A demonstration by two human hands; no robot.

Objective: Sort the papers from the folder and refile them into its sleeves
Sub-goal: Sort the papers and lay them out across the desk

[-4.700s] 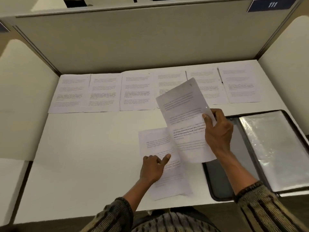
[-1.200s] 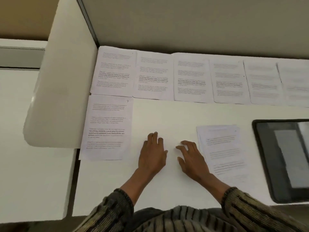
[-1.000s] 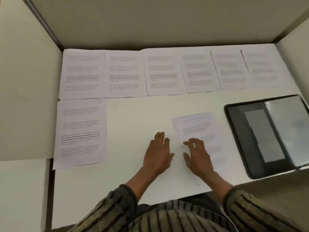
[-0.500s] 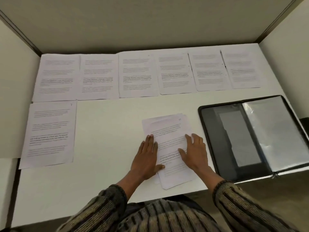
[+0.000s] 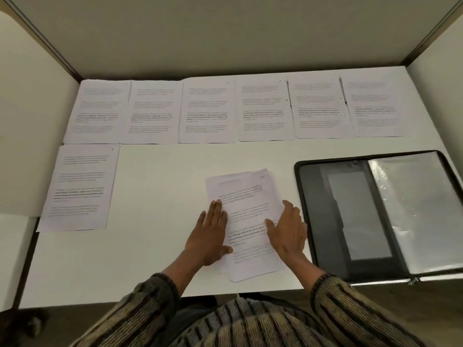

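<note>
The white printed pages [image 5: 206,110] lie in rows on the white bench [image 5: 155,196] so I can read their order; the open black folder with clear plastic sleeves [image 5: 310,209] waits at right. My left hand [image 5: 210,236] and right hand [image 5: 288,231], fingers straight, rest flat on the loose unsorted paper stack [image 5: 246,211], steadying it

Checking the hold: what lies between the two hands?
Head view: the loose pile of white printed sheets, left hand and right hand flat on its sides.
</note>
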